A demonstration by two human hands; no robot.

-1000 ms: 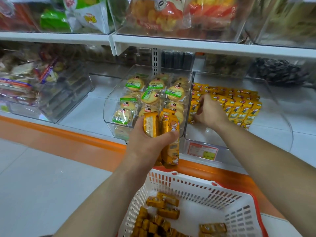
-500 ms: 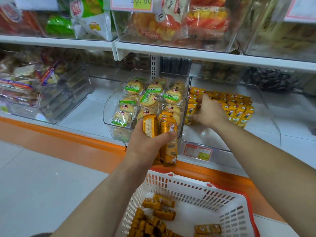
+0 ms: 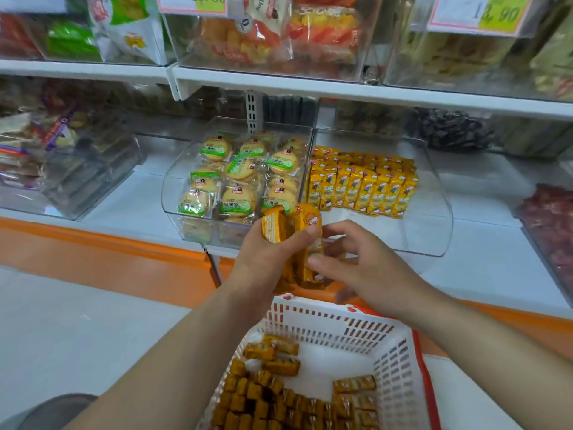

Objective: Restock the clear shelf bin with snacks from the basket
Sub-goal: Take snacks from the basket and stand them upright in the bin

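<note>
**Yellow packs held between basket and bin**

White, smooth shelf [image 3: 130, 209] boards run across the view, edged below by a glossy orange strip [image 3: 93, 243]. On the lower board sits the clear shelf bin [image 3: 434, 218], a hard transparent tub with a rounded front wall. Inside it the stocked packs [image 3: 362, 187], shiny yellow foil oblongs, stand upright in tight rows towards the back. Just beside it on the left, a neighbouring bin [image 3: 173, 193] of the same plastic holds round biscuits [image 3: 235, 178] in crinkly clear wrappers with green labels.

In front of the bin's left corner, above the basket, the left hand [image 3: 266, 259] grips the held packs [image 3: 305, 225]. They are a small bundle of the same yellow oblongs, standing on end with the thumb across the front. The right hand [image 3: 362, 265] meets them from the right. Its thumb presses the front pack and its fingers [image 3: 344, 231] curl round the far side, pinching it.

Below, the basket [image 3: 338, 324], white slotted plastic with a red rim, holds loose packs [image 3: 269, 395] heaped along its near left side.
</note>
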